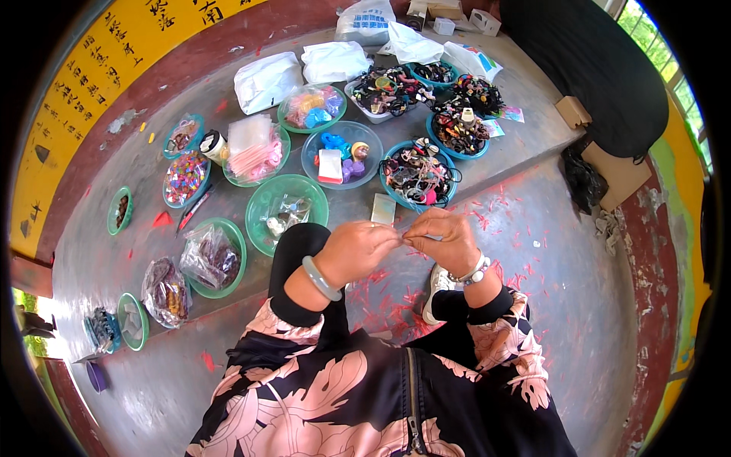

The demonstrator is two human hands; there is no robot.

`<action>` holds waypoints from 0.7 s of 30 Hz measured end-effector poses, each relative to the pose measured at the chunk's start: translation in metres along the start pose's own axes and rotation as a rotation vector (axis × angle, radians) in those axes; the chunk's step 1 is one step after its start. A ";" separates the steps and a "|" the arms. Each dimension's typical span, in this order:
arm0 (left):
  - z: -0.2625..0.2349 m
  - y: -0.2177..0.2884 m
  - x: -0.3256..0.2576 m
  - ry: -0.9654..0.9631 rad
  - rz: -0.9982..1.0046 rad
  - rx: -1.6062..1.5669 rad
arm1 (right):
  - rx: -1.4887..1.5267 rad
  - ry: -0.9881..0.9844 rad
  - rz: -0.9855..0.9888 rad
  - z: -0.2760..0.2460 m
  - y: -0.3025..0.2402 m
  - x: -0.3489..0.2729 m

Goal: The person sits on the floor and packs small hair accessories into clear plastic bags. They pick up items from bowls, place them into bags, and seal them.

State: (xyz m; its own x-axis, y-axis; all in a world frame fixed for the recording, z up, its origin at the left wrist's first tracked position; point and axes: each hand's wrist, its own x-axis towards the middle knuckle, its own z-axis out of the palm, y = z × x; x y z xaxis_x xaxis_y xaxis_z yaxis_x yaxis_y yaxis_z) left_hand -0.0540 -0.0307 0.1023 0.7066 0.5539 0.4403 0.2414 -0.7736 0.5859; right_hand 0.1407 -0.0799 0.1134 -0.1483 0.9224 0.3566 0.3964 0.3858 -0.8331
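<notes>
My left hand and my right hand meet fingertip to fingertip above my lap. Both are closed in a pinch; whatever sits between the fingers is too small to make out. Just beyond them, a small pale rectangular box rests on the grey ledge. A blue basket of hair ties stands behind that box. To the left is a green bowl with a clear plastic bag and small white pieces inside.
Farther back stand a clear blue bowl of colourful pieces and more baskets of hair ties. White bags lie along the wall. At left are a green basin, a bowl of bright beads and a red-and-black pen. Red scraps litter the floor.
</notes>
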 end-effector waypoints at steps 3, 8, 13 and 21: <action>-0.009 0.006 -0.011 0.028 -0.061 -0.032 | 0.097 -0.003 0.024 0.004 -0.004 -0.004; -0.019 0.014 -0.025 0.043 -0.229 -0.221 | 0.290 -0.018 0.159 0.008 -0.009 -0.010; -0.023 0.026 -0.027 0.019 -0.538 -0.637 | 0.448 -0.002 0.269 0.005 -0.010 -0.018; -0.018 0.034 -0.028 0.084 -0.290 -0.250 | 0.311 0.032 0.130 -0.006 -0.013 -0.018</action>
State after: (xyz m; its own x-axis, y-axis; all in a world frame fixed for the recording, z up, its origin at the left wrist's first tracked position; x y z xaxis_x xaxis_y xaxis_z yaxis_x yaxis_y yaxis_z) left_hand -0.0780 -0.0668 0.1218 0.5737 0.7697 0.2800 0.2460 -0.4880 0.8375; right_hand 0.1432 -0.1017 0.1204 -0.0838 0.9652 0.2478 0.1138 0.2564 -0.9599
